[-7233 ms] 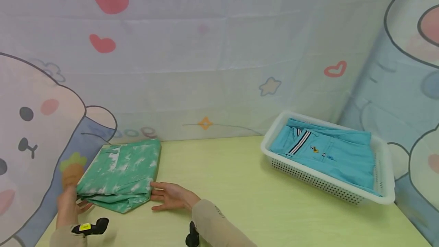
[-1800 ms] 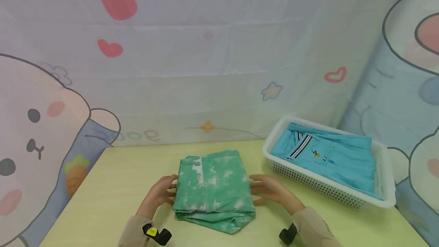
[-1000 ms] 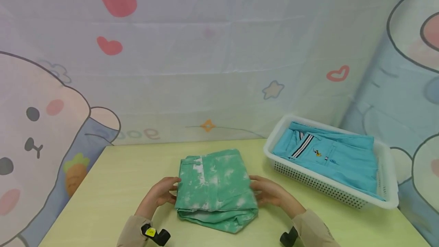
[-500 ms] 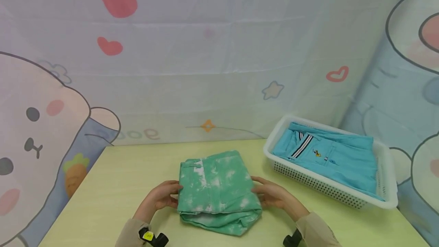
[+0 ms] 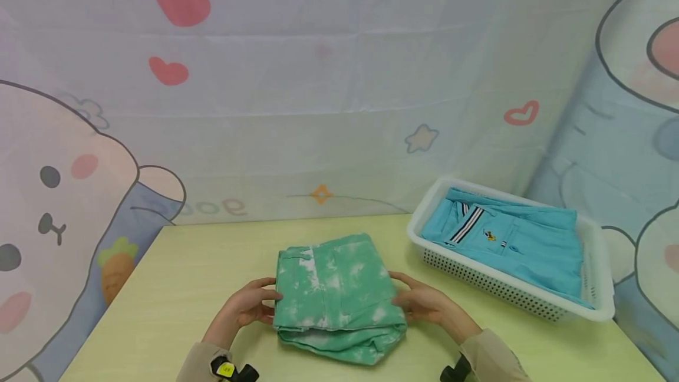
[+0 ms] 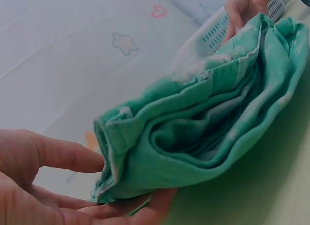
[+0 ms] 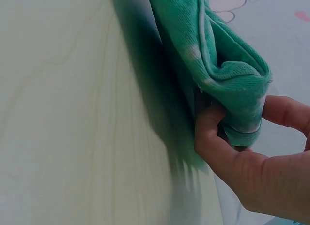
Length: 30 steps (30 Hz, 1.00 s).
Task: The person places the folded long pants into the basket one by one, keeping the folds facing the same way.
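Note:
In front of me is a folded green garment with white tie-dye blotches, its thick layered edge facing the near side. My left hand grips its left edge; in the left wrist view, the thumb is above and fingers reach beneath the layered cloth. At the opposite edge, my right hand pinches the fold between thumb and fingers, with fingertips tucked behind and under it. The right wrist view shows the cloth's corner between those fingers, with a dark shadow on the table below.
A white perforated basket stands at the table's back right, holding a folded light-blue polo shirt. Behind the pale yellow-green table hangs a printed cartoon backdrop, which also covers the sides.
The garment has moved from the table's left side to the middle, between both hands. Over the last second it shifted slightly right, and the fingers came onto its edges. The basket stays put.

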Each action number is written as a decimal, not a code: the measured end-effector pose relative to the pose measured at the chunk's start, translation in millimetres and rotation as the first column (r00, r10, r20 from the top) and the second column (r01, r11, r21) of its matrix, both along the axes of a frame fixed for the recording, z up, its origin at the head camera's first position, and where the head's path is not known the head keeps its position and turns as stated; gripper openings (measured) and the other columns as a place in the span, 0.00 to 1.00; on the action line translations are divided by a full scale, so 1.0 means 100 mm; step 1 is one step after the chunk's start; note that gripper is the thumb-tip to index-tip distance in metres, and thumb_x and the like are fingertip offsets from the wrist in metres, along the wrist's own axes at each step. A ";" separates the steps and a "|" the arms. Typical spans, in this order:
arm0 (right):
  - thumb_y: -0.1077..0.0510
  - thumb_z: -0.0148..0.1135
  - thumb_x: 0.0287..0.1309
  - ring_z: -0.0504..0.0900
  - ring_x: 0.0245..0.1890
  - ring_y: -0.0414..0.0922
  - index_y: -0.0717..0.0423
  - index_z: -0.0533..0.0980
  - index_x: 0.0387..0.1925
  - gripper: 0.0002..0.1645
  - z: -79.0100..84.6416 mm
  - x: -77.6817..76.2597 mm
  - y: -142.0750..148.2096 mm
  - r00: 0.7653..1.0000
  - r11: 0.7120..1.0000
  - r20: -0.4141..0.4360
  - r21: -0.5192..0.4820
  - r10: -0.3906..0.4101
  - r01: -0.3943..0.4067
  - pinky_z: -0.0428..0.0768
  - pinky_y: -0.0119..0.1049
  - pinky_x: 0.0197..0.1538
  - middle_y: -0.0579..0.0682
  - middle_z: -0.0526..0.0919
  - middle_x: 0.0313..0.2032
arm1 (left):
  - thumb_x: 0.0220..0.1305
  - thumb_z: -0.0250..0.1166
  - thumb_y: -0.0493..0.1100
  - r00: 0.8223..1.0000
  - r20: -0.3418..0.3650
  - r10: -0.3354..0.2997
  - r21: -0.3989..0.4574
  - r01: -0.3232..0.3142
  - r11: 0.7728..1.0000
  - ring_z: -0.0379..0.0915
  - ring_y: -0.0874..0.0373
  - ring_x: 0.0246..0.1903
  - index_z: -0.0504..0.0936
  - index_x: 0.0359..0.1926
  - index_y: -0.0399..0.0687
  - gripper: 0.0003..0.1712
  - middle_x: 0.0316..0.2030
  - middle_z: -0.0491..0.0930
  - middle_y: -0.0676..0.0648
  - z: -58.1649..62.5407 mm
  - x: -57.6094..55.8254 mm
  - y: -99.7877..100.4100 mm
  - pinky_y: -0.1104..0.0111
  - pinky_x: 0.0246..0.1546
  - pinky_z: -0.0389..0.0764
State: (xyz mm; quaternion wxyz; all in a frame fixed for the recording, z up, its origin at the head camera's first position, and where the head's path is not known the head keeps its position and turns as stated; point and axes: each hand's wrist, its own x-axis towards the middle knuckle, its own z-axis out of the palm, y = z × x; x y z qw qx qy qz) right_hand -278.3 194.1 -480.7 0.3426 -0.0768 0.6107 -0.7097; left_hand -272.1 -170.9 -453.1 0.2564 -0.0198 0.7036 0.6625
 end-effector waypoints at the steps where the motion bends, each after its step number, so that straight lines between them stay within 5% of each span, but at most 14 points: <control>1: 0.65 0.52 0.57 0.78 0.38 0.42 0.49 0.36 0.69 0.46 0.00 0.00 0.00 1.000 1.000 -0.002 -0.012 0.011 -0.011 0.77 0.38 0.39 0.51 0.71 0.51 | 0.60 0.52 0.34 1.000 -0.001 -0.007 0.005 0.007 1.000 0.77 0.50 0.34 0.44 0.65 0.29 0.37 0.43 0.70 0.37 0.01 0.01 0.00 0.55 0.34 0.79; 5: 0.66 0.51 0.58 0.77 0.44 0.44 0.48 0.36 0.69 0.46 0.02 0.03 0.02 0.999 0.998 -0.012 -0.042 0.038 -0.039 0.76 0.41 0.42 0.59 0.58 0.63 | 0.59 0.54 0.33 0.999 0.000 -0.046 0.039 0.046 0.998 0.76 0.49 0.37 0.40 0.66 0.29 0.41 0.47 0.69 0.34 0.05 0.02 -0.01 0.54 0.37 0.79; 13: 0.68 0.49 0.57 0.74 0.49 0.45 0.45 0.38 0.68 0.45 0.15 0.06 0.02 0.998 0.997 -0.025 -0.057 0.056 -0.057 0.75 0.43 0.46 0.64 0.45 0.67 | 0.57 0.54 0.30 0.995 -0.009 -0.100 0.129 0.100 0.987 0.75 0.51 0.41 0.34 0.67 0.33 0.45 0.63 0.46 0.25 0.18 0.06 -0.04 0.55 0.41 0.77; 25: 0.68 0.50 0.57 0.75 0.48 0.44 0.47 0.37 0.69 0.46 0.32 0.10 0.07 0.994 0.995 -0.088 -0.069 0.059 -0.065 0.75 0.43 0.47 0.66 0.46 0.66 | 0.59 0.54 0.31 0.994 -0.034 -0.103 0.170 0.107 0.979 0.76 0.55 0.40 0.33 0.67 0.34 0.45 0.64 0.49 0.28 0.32 0.09 -0.05 0.56 0.41 0.78; 30: 0.69 0.49 0.57 0.74 0.49 0.45 0.47 0.36 0.69 0.47 0.38 0.12 0.08 0.992 0.995 -0.104 -0.073 0.064 -0.072 0.73 0.45 0.50 0.65 0.47 0.66 | 0.60 0.53 0.35 0.996 -0.029 -0.081 0.191 0.085 0.978 0.77 0.54 0.38 0.35 0.66 0.33 0.43 0.58 0.60 0.37 0.33 0.09 -0.05 0.58 0.40 0.78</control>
